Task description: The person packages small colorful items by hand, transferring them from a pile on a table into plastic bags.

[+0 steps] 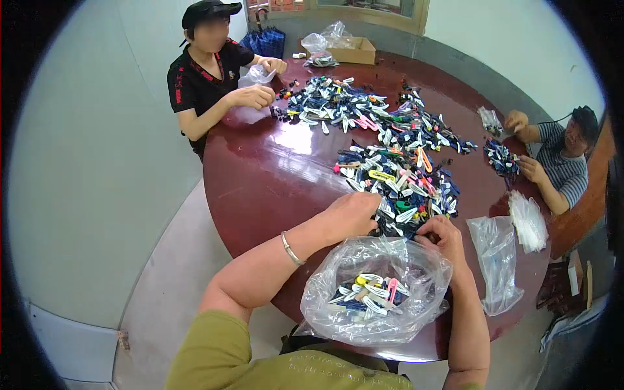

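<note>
A heap of snap hair clips (396,182), mostly white, navy and black with a few bright ones, lies on the table in front of me. My left hand (351,213) is at the heap's near left edge, its fingers bent inward; their tips are partly hidden. At the near right edge, my right hand (444,235) has its fingers curled closed, and what they hold does not show. Between my forearms an opened clear plastic bag (318,312) contains more clips, among them a pink clip (392,290) and a yellow one.
The round dark red table (247,188) carries another long heap of clips (344,104) farther off. A person (208,78) sits at the far left, another (564,156) at the right with a small pile. Flat plastic bags (495,266) lie right; a cardboard box (351,52) stands at the back.
</note>
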### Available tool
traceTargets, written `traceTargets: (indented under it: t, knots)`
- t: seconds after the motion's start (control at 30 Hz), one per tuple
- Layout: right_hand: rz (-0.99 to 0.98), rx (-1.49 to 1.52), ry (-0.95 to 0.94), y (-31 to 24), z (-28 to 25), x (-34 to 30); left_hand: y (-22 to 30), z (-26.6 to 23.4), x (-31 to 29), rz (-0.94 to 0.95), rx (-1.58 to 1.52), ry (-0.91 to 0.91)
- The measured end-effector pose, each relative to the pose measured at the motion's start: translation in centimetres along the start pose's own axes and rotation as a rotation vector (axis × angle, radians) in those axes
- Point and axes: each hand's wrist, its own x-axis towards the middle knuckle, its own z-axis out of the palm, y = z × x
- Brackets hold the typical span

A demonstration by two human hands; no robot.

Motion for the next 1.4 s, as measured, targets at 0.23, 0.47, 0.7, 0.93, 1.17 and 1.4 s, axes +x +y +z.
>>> traceTargets:
  t: [0.23, 0.47, 0.7, 0.93, 1.17, 1.4]
  knots:
    - [0.231, 0.656, 0.270, -5.7, -2.0, -0.5, -0.4, -0.2, -0.2, -0.089, 0.024, -0.080]
    - [-0.007, 0.449, 0.092, -6.4, -2.3, -1.0, 0.2, -0.7, 0.1, -0.052, -0.002, -0.078]
    - [0.027, 0.364, -0.004, -1.8, -0.7, 0.6, 0.0, -0.3, 0.0, -0.034, -0.006, -0.026]
    - [0.342, 0.657, 0.045, -0.5, -0.5, 0.8, 0.2, 0.0, -0.2, -0.049, 0.007, -0.015]
    - [-0.175, -0.108, 0.045, 0.7, 1.2, -0.1, 0.1, -1.6, -0.1, -0.061, 0.024, -0.106]
    - [-0.252, -0.074, 0.055, 0.9, 1.4, 0.6, 2.0, -6.4, -0.3, -0.390, -0.426, -0.438]
